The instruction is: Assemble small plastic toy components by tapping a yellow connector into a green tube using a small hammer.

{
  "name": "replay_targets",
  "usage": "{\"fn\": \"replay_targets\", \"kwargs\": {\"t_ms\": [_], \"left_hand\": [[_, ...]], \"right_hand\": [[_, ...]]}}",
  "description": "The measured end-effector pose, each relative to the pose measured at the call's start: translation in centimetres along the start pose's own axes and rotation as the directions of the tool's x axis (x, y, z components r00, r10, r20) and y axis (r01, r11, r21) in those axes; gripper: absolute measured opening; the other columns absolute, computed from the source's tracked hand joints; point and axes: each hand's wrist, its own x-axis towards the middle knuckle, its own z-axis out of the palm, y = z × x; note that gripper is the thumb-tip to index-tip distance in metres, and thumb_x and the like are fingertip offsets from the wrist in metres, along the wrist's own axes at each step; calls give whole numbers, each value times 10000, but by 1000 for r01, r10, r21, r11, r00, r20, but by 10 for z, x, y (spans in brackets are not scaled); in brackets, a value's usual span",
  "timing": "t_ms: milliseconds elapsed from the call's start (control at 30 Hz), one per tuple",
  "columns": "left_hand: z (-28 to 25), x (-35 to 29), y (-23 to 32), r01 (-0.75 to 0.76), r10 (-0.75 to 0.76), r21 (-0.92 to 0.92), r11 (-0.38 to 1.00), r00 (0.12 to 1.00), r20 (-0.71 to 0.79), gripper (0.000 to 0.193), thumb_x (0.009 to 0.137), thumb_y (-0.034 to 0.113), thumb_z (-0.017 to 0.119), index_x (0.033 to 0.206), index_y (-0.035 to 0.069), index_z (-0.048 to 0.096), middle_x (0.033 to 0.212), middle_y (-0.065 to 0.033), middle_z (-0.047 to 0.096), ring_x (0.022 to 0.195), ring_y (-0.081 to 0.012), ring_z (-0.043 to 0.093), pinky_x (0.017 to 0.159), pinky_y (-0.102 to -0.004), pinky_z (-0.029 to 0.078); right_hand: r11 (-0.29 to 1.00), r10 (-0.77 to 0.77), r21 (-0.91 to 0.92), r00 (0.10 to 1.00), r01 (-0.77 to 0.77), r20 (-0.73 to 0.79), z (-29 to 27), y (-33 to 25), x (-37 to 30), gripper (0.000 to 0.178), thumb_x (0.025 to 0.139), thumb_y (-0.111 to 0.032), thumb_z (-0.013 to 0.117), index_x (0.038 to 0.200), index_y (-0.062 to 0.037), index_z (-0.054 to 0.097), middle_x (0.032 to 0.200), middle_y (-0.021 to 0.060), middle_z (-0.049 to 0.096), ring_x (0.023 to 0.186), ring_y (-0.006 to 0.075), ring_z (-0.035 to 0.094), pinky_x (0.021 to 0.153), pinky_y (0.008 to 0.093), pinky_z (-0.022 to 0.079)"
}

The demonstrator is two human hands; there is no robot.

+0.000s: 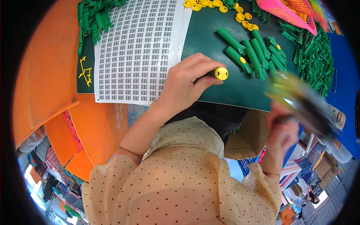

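Over the front of the dark green tabletop, my left hand [191,77] pinches a short green tube, mostly hidden by the fingers. A round yellow cap [222,74] with two dark notches sits on its end, turned up toward me. My right hand [281,131] is closed round a tool [305,103] with a yellowish front part and a dark body. Motion smears this tool, so its kind cannot be made out. Beyond the hands, several green tubes [255,58] lie in a loose group, some with yellow pieces on them.
Printed sticker sheets [138,52] cover the table's left side. Thin yellow sprue pieces [85,73] lie beside them. Green plastic parts [95,18] are heaped far left, more [315,60] at right. Yellow caps [217,3] and a pink basket [287,13] stand at the back. A cardboard box [247,137] sits below.
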Motion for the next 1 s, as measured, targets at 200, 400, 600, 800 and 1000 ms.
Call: {"fn": "replay_targets", "kwargs": {"t_ms": [200,400,600,800,1000], "left_hand": [[-2,1,0,-32,32,-19,999,999,-2,308,720,-3,757,1012,64,688,854,-58,633,735,-209,606,608,-296,493],[4,1,5,67,-64,-46,997,996,56,313,747,0,755,1051,57,704,930,-47,668,820,-167,623,721,-269,509],[73,-28,47,-156,224,-237,959,930,293,549,738,102,759,1252,33,579,1140,-120,608,1002,-262,610,845,-368,520],[86,-45,60,-127,259,-266,956,794,550,675,757,131,742,1366,38,468,1342,-140,483,1192,-298,517,965,-402,472],[40,-15,25,20,36,-181,983,954,297,324,804,51,713,1125,39,670,1100,-120,650,1015,-283,625,887,-356,498]], "right_hand": [[994,56,-101,984,-39,167,-7,-8,12,382,1016,-289,450,1157,21,624,652,-3,542,521,52,447,492,202,334],[954,95,-259,969,-154,-227,-42,50,47,326,1020,-227,475,1273,-37,553,733,-22,566,543,9,381,480,171,261],[862,109,-456,959,-222,-260,-71,98,52,302,982,-156,540,1273,-87,576,933,4,608,711,55,480,612,198,380],[567,-272,-821,957,72,-103,-53,61,65,219,926,-107,596,1133,-63,654,1132,102,599,1000,228,583,853,320,453],[649,-214,-685,944,329,250,20,21,66,321,786,-116,744,1085,-53,646,957,66,627,812,220,576,758,331,429]]}}
